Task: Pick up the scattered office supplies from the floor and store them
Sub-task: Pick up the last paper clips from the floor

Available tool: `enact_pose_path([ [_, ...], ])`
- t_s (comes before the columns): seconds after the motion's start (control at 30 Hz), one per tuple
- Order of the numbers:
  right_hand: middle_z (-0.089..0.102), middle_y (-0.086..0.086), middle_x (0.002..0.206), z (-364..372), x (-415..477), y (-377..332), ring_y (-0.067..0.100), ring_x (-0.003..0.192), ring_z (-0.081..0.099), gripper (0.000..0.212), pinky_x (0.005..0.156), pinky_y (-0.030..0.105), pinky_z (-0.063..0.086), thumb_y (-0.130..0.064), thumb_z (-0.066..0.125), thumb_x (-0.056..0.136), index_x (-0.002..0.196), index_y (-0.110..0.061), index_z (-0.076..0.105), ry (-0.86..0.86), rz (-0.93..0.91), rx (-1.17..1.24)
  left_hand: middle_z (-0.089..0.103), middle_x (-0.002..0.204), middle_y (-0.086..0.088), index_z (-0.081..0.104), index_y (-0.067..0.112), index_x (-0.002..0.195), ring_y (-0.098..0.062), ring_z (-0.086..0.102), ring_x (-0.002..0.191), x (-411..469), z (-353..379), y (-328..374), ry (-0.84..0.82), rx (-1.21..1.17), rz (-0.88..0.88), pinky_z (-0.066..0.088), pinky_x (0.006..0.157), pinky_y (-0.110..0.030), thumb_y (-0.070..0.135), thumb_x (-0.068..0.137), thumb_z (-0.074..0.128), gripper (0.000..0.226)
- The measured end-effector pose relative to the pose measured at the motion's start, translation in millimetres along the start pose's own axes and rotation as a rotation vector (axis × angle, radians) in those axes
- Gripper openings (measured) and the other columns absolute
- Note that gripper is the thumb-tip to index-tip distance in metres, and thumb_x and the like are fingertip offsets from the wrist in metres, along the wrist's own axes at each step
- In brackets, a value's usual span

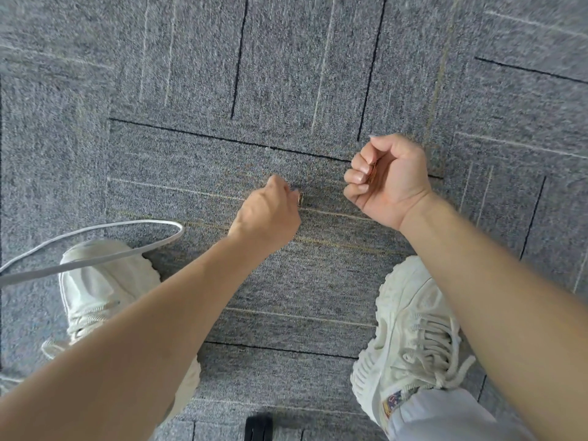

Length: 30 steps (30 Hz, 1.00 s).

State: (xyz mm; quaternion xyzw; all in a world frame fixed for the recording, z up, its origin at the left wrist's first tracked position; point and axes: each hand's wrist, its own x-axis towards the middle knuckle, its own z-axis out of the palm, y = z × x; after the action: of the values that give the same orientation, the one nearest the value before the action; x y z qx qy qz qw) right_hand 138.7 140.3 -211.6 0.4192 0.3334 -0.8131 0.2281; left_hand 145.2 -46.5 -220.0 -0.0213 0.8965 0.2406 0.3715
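My left hand reaches down to the grey carpet with its fingertips pinched on a small gold paper clip. My right hand hovers to the right of it, palm turned toward me, fingers curled over several gold paper clips that show only as a glint between fingers and palm. The two hands are apart, roughly a hand's width.
My two pale sneakers stand on the carpet, the left one and the right one. A white cable loops over the left shoe. A dark object pokes in at the bottom edge.
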Motion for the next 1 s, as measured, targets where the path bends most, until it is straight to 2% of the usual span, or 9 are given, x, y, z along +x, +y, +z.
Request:
enact_pose_path([
  [0.13,0.034,-0.002,0.059,2.1,1.1,0.4,0.011,0.051,0.035,0.035,0.046,0.019,0.023,-0.026,0.040,0.092,0.058,-0.017,0.040,0.015,0.022,-0.010,0.060,0.084,0.000,0.049,0.017,0.109,-0.012,0.054,0.060,-2.3,-2.5,3.7,0.020,0.043,-0.088,0.036,0.045,-0.022,0.052,0.093,0.058,0.040],
  [0.37,0.051,0.001,0.069,2.2,4.8,4.6,0.014,0.057,0.046,0.027,0.048,0.023,0.041,-0.025,0.045,0.095,0.072,-0.015,0.053,0.066,0.029,-0.040,0.061,0.067,0.002,0.068,0.012,0.091,-0.006,0.048,0.045,-2.0,1.3,13.3,0.014,-0.118,-0.054,0.028,0.030,-0.010,0.022,0.095,0.065,0.012],
  [0.47,0.061,0.004,0.074,5.3,4.6,4.5,0.016,0.063,0.056,0.026,0.058,0.027,0.051,-0.027,0.049,0.097,0.078,-0.012,0.060,0.099,0.046,-0.023,0.059,0.064,0.002,0.060,0.013,0.075,-0.011,0.046,0.047,-1.9,-1.9,13.9,-0.066,-0.179,-0.077,0.037,0.038,-0.018,0.022,0.091,0.061,0.018],
  [0.6,0.060,0.003,0.069,7.6,7.3,0.3,0.016,0.059,0.056,0.030,0.052,0.027,0.047,-0.028,0.048,0.099,0.075,-0.013,0.059,0.194,0.098,-0.054,0.040,0.057,0.001,0.042,0.014,0.068,-0.013,0.032,0.046,-1.4,-13.2,16.3,-0.254,-0.747,-0.325,0.029,0.044,-0.023,0.014,0.089,0.047,0.022],
  [0.7,0.048,-0.001,0.060,13.3,3.0,-5.4,0.012,0.048,0.043,0.031,0.041,0.024,0.030,-0.025,0.048,0.098,0.069,-0.017,0.048,0.302,0.116,-0.319,0.033,0.055,0.002,0.033,0.018,0.065,-0.012,0.024,0.042,1.8,-32.6,22.2,-0.303,-0.920,-0.460,0.022,0.036,-0.021,0.008,0.085,0.042,0.024],
  [0.77,0.040,-0.002,0.057,22.9,-4.7,-10.9,0.011,0.042,0.034,0.029,0.040,0.023,0.023,-0.026,0.053,0.097,0.070,-0.018,0.048,0.338,0.107,-0.602,0.036,0.056,0.002,0.037,0.015,0.067,-0.011,0.029,0.043,2.3,-51.9,30.3,-0.301,-0.817,-0.429,0.026,0.037,-0.022,0.010,0.087,0.044,0.022],
  [0.87,0.043,-0.001,0.057,51.8,-19.3,-26.3,0.010,0.047,0.037,0.019,0.043,0.024,0.030,-0.030,0.056,0.097,0.098,-0.013,0.065,0.318,0.122,-1.019,0.041,0.059,0.003,0.048,0.015,0.072,-0.010,0.035,0.048,-5.5,-90.4,45.2,-0.243,-0.565,-0.262,0.032,0.044,-0.020,0.017,0.091,0.051,0.019],
  [0.93,0.054,0.005,0.064,82.2,-37.7,-44.0,0.013,0.057,0.052,0.024,0.055,0.024,0.043,-0.032,0.050,0.097,0.084,-0.015,0.061,0.282,0.111,-1.322,0.043,0.061,0.002,0.051,0.015,0.073,-0.010,0.036,0.048,-23.9,-127.3,54.2,-0.209,-0.470,-0.150,0.032,0.043,-0.017,0.016,0.091,0.055,0.019],
  [1.0,0.044,0.001,0.057,120.2,-67.7,-62.4,0.014,0.049,0.043,0.037,0.051,0.022,0.036,-0.031,0.048,0.096,0.064,-0.015,0.046,0.235,-0.045,-1.684,0.045,0.060,0.002,0.051,0.015,0.069,-0.010,0.037,0.047,-56.6,-172.4,58.3,-0.155,-0.383,-0.096,0.031,0.040,-0.015,0.017,0.089,0.058,0.021],
])
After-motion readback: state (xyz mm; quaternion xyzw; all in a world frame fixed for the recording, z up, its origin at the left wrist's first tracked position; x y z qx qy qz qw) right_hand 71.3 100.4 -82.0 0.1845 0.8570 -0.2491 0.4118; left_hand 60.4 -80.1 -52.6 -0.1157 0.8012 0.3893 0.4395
